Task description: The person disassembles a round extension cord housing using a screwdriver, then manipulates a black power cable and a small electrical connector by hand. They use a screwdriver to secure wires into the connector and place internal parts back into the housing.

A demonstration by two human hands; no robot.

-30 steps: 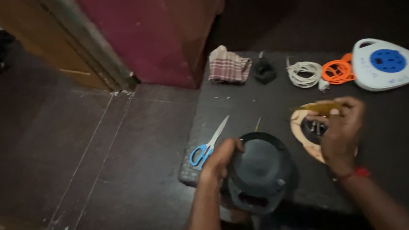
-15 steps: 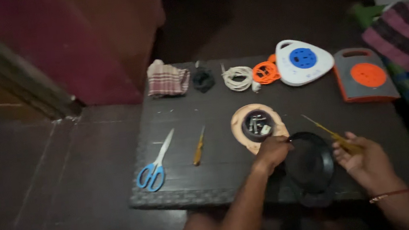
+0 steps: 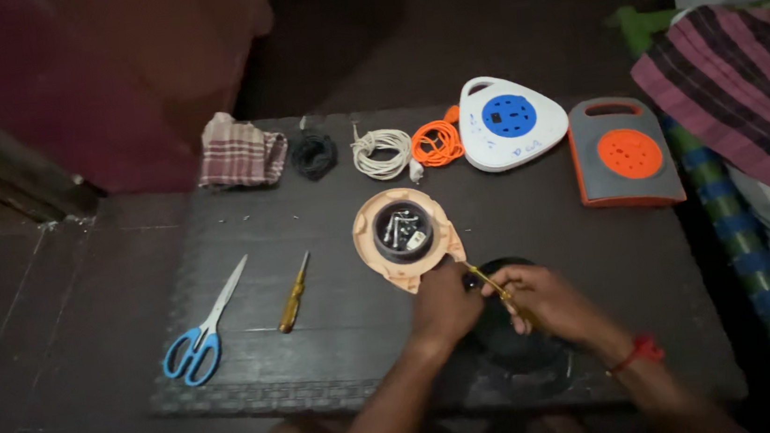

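Head view, looking straight down on the dark rubber-matted low table, and it's a busy top. Far side first: the white rounded-triangle extension reel with a blue socket disc, and beside it the grey rectangular reel with an orange disc. Along the back edge sit a checked cloth, a black coil, a white cord coil and an orange cord coil.

Now the action, near edge: the black round plastic casing lies directly under both hands. The left hand is clenched down on its upper left rim, steadying it. The right hand grips a yellow-handled screwdriver, its long axis running up-left from the palm, tip just by the left hand's fingers and pointing toward the tan disc carrying a black cup of small screws, just beyond the hands.

Off left, well apart: blue-handled scissors and a second yellow-handled screwdriver, both untouched.
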